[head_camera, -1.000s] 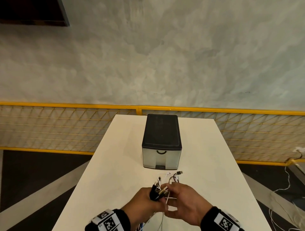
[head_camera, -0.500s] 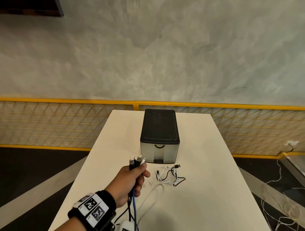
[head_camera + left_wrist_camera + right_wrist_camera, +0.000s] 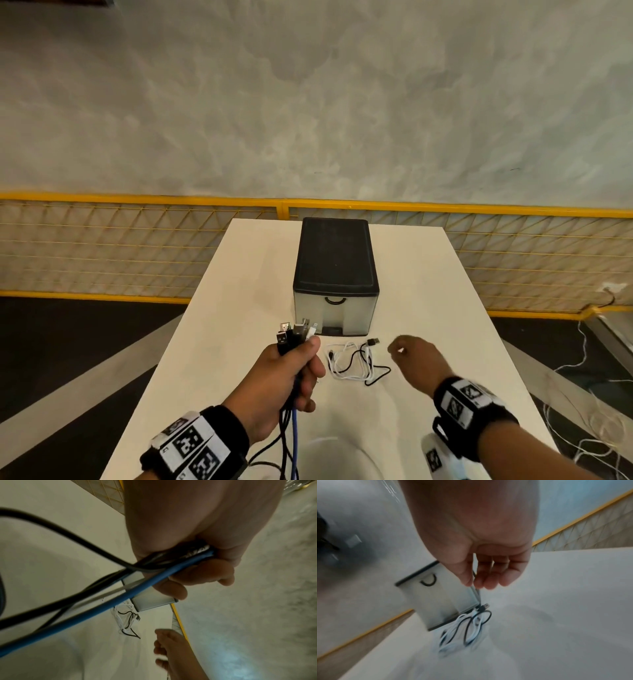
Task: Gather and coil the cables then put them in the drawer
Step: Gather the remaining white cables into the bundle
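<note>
My left hand (image 3: 291, 373) grips a bundle of cables (image 3: 294, 334), black ones and a blue one (image 3: 120, 599), with the plugs sticking up above the fist and the cords hanging down past the wrist. A loose tangle of white and black cables (image 3: 356, 363) lies on the white table (image 3: 445, 308), just in front of the drawer box (image 3: 335, 274). The box has a black top, a translucent front and a black loop handle (image 3: 429, 581), and its drawer is closed. My right hand (image 3: 411, 356) hovers right of the tangle, fingers loosely curled (image 3: 488, 577), holding nothing.
A yellow-framed mesh fence (image 3: 137, 246) runs behind the table's far edge, below a grey wall. Dark floor lies to the left. White cords (image 3: 582, 394) trail on the floor to the right. The drawer box stands mid-table.
My hands have parted: the left one lifted the gathered bundle up and to the left. The right hand went out of view, then came back in beside the loose tangle.
</note>
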A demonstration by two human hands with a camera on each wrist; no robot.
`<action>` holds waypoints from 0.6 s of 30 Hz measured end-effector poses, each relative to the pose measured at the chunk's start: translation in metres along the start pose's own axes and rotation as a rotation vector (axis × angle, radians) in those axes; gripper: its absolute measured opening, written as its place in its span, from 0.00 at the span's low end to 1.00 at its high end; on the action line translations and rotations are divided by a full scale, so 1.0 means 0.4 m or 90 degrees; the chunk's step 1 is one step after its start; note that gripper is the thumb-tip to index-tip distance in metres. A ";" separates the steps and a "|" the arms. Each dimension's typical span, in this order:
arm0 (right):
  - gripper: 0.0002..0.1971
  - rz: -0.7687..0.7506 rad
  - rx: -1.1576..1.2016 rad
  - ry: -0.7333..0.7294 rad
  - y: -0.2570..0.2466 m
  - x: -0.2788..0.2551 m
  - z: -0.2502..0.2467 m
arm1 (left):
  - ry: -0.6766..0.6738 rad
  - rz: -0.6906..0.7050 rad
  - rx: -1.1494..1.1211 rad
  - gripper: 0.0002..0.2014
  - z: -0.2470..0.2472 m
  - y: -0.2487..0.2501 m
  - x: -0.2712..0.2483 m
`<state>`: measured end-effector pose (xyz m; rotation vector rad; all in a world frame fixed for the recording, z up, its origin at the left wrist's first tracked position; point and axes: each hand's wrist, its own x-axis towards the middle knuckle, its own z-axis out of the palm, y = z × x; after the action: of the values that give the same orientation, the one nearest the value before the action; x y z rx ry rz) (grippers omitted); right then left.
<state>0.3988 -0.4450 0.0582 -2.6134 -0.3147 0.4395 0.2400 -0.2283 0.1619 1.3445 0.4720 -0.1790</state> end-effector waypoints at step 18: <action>0.08 0.004 -0.051 -0.102 -0.014 0.177 0.093 | -0.006 -0.008 -0.022 0.16 -0.046 0.011 0.126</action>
<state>0.4501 -0.4041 0.0121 -2.6621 -0.3846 0.6532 0.2825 -0.2025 0.1415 1.3066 0.4739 -0.1857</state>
